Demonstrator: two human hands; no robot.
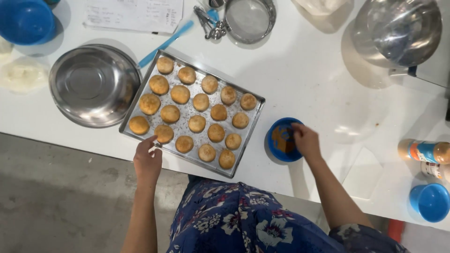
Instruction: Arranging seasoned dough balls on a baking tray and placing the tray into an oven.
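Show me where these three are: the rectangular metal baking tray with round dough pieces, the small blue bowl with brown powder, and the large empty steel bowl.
Rectangular metal baking tray (253, 136): head view, bare right edge.
Small blue bowl (272, 140): head view, left rim.
Large empty steel bowl (89, 84): head view, flat bottom.

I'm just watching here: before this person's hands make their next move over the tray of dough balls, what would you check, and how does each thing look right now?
1. Baking tray lies fully on the white table: ok.
2. Left hand steadies the tray at its near edge: ok, fingertips are at the rim.
3. Right hand has reached the small blue bowl: ok, fingers dip into it.
4. Bowl holds brownish powder: ok, some shows inside.
5. Dough balls sit apart in rows: ok, mostly separate.
6. Every ball already coated on top: cannot tell at this size.
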